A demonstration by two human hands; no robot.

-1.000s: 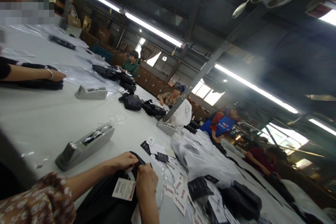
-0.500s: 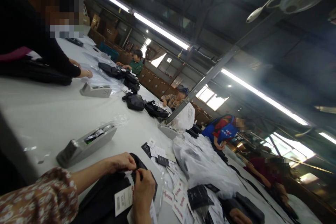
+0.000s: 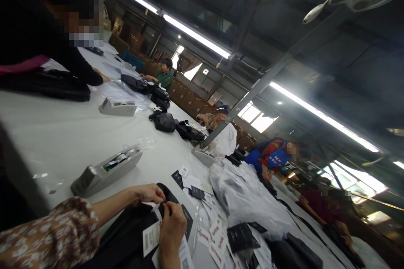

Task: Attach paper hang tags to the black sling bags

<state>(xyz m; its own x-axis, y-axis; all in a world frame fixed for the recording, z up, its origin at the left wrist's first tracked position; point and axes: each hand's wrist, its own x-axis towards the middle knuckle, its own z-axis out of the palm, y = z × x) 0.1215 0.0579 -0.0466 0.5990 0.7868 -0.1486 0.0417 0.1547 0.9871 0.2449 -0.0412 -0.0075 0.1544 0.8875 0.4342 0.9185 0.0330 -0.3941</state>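
A black fabric item lies at the bottom of the head view, under both hands. My left hand is closed in a pinch at its upper edge; what lies between the fingertips is too small to tell. Close beside it, my right hand is also pinched, on something I cannot make out. A white tag with a barcode hangs next to my right hand, over the black fabric. White, crumpled material shows between the two hands.
A grey tape dispenser stands left of my hands. Loose tags and clear plastic bags lie to the right. Black items and another dispenser are farther back. Several people work around the white table.
The hand of the person at upper left has moved back over the plastic. A hand at the bottom right has gone out of view. My own hands remain pinched close together.
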